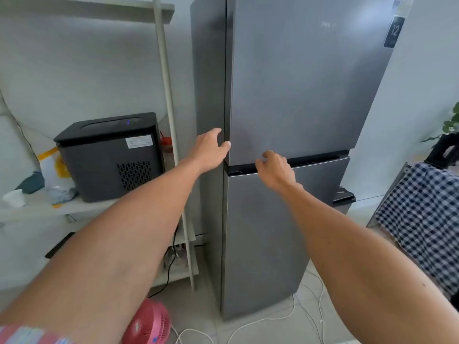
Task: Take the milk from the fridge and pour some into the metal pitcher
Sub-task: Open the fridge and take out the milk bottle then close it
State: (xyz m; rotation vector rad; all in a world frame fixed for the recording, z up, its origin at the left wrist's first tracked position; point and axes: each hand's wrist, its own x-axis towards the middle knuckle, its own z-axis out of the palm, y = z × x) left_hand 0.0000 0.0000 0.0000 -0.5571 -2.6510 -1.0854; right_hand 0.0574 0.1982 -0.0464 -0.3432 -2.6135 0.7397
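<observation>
The wall (74,58) is white and bright with daylight. A white shelf (82,207) stands on the left, held up by a thin white pole (169,100). A black box machine (109,155) sits on it (a tiny blue light glows on its top). A white cup (15,197) rests near the shelf's edge. The floor (260,331) has pale tiles with white cords (308,311) lying across it. A pink fan (149,324) sits low down. A blue checked cloth (422,219) hangs on the right, under a green plant (450,122).
</observation>
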